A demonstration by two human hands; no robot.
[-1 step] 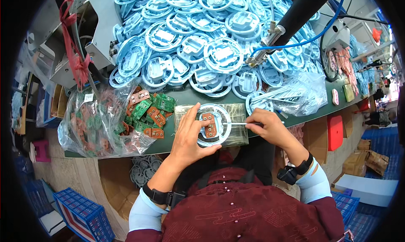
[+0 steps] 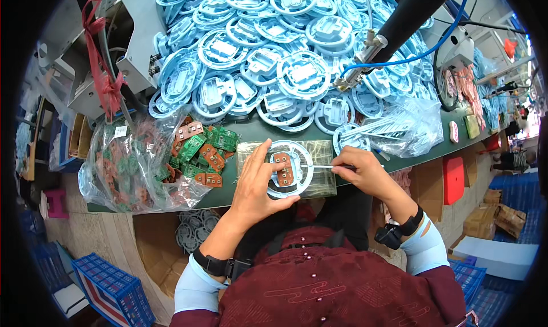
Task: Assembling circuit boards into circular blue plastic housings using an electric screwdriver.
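My left hand point(image 2: 251, 184) grips a light blue round plastic housing point(image 2: 306, 183) at its left and lower rim, with one finger resting on the brown circuit board point(image 2: 283, 177) inside it. The housing lies over a clear-wrapped flat pad point(image 2: 325, 185) at the front of the green table. From the right, my right hand point(image 2: 363, 172) pinches a thin pale plastic stick point(image 2: 322, 166). The stick points left and its end meets the housing's right rim; whether it enters the rim, I cannot tell.
A large heap of light blue housings point(image 2: 302, 73) fills the table's back. Left lies a clear bag point(image 2: 131, 167) with green and brown circuit boards point(image 2: 212, 157). Right, a plastic bag point(image 2: 414, 127) holds pale sticks. A black arm with a metal tip point(image 2: 365, 59) hangs overhead.
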